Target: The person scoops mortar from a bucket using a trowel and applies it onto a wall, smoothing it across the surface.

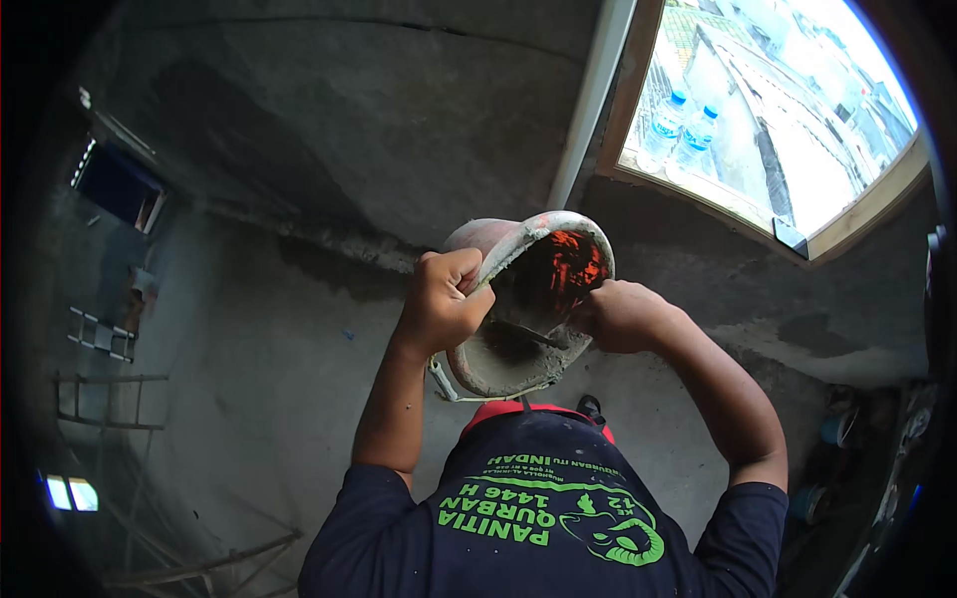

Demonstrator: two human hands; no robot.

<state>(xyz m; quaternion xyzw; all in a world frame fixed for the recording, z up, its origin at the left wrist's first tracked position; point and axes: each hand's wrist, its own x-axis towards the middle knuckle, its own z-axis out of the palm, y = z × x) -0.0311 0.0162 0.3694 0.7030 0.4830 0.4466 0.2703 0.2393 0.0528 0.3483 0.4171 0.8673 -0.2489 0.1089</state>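
Observation:
A cement-crusted bucket [474,233] is held tilted in front of me, with its mouth toward me and red showing through the grey residue inside. My left hand [447,301] is closed on the bucket's left rim. My right hand [628,317] is at the bucket's right side, its fingers curled inside the mouth around what seems to be the handle of a trowel, which is hidden by the hand. The dark trowel blade [530,333] reaches leftward across the inside. The wire handle [440,383] hangs at the lower left.
A window [748,90] at upper right has two water bottles [663,130] and a phone [790,235] on its sill. Grey walls [349,120] surround the concrete floor [279,379]. Ladders [110,394] and wooden poles [239,558] stand left; buckets [835,429] sit at right.

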